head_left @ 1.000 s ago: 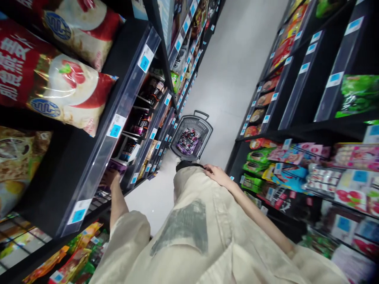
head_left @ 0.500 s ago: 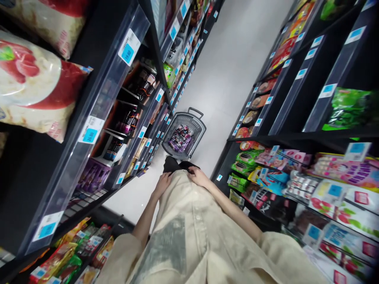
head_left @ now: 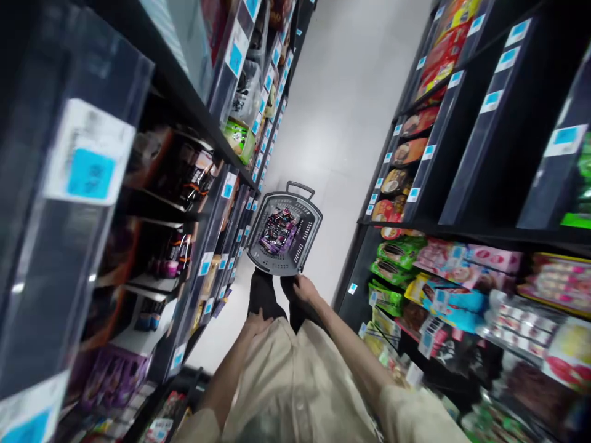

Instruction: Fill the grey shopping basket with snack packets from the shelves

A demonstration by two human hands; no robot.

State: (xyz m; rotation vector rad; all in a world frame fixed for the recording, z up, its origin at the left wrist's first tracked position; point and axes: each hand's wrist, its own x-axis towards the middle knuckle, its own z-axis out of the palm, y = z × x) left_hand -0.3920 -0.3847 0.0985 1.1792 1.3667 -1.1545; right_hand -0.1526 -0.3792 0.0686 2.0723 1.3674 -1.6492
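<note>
I look down a shop aisle at my own body. My left hand (head_left: 255, 322) rests against the front of my cream shirt and holds nothing. My right hand (head_left: 305, 288) hangs near my dark trousers, just short of the rim of a grey shopping basket (head_left: 305, 243). The basket stands on the pale floor ahead of my feet, with its handle at the far end. Purple and black packets (head_left: 279, 229) lie inside it. Neither hand touches the basket.
Black shelving (head_left: 182, 117) runs close along my left with bottles, boxes and blue price tags. Shelves (head_left: 429, 227) on my right carry green, pink and blue snack packs. The pale floor (head_left: 341, 104) stretches away between them.
My left hand came off the left shelf and dropped to my shirt front. My right hand slid lower toward the basket. My view tipped forward and the basket now looks nearer.
</note>
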